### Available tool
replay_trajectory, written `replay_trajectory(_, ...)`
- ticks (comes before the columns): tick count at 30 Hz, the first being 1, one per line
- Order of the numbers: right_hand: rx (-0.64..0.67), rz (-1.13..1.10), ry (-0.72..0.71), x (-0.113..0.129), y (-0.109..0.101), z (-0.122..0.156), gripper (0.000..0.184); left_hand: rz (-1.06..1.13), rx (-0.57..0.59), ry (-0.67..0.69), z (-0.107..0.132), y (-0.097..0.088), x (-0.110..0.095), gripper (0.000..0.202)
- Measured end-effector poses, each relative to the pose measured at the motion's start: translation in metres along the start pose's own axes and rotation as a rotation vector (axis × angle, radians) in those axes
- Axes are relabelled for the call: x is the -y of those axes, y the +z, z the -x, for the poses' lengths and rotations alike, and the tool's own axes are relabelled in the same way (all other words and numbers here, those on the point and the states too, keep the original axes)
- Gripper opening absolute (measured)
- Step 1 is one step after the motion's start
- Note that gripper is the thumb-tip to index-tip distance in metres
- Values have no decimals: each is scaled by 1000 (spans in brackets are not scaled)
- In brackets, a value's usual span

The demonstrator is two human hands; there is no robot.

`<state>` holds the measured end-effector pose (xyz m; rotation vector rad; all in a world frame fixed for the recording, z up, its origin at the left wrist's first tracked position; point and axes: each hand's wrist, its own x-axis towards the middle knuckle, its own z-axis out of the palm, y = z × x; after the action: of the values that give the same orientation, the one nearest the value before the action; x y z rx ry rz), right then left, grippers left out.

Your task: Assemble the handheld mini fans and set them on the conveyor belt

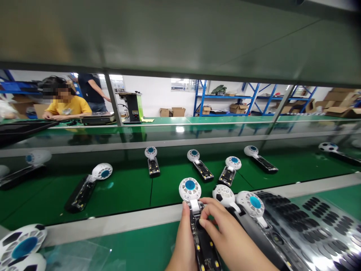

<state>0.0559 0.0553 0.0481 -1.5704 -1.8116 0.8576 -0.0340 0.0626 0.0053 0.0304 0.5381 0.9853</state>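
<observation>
Belt point(169, 188) behind held device point(205, 244), disc sheet point(316, 226) right

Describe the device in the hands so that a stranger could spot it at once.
Find the long green belt, then its pale near rail, low centre. There, between the left hand and right hand, is the device: black body, round white head, blue disc. Its neighbours look alike, but only this one is held.

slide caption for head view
Left hand holding a white-headed electronic device, right hand touching its black body, beside a green conveyor
</observation>
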Motion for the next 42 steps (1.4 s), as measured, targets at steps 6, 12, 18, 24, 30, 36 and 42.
replay_trajectory(6, -11, -23, -1, 0, 0, 1, 15, -29, -5, -9, 0, -2, 0, 55)
replay_trajectory(12, 10, -70, 26, -8, 2, 0, 13, 1, 1, -7, -1, -3, 0, 54)
replay_trajectory(18, 25, -46, 39, -9, 3, 1, 14, 17, -39, -15, -2, -4, 0, 57)
replay_trajectory(24, 37, -19, 26, -6, 2, 2, 14, -1, -25, -17, -3, -4, 1, 56)
replay_trajectory(30, 32, -42, 10, -8, 4, 1, 14, -13, -38, -20, -4, -5, 0, 55)
replay_trajectory(36, 33, -13, 11, -8, 4, 1, 14, -41, -45, -12, -1, -5, 1, 56)
replay_trajectory(42, 71, 41, 6, -6, 0, 0, 14, -45, -42, 1, -1, -3, 2, 56)
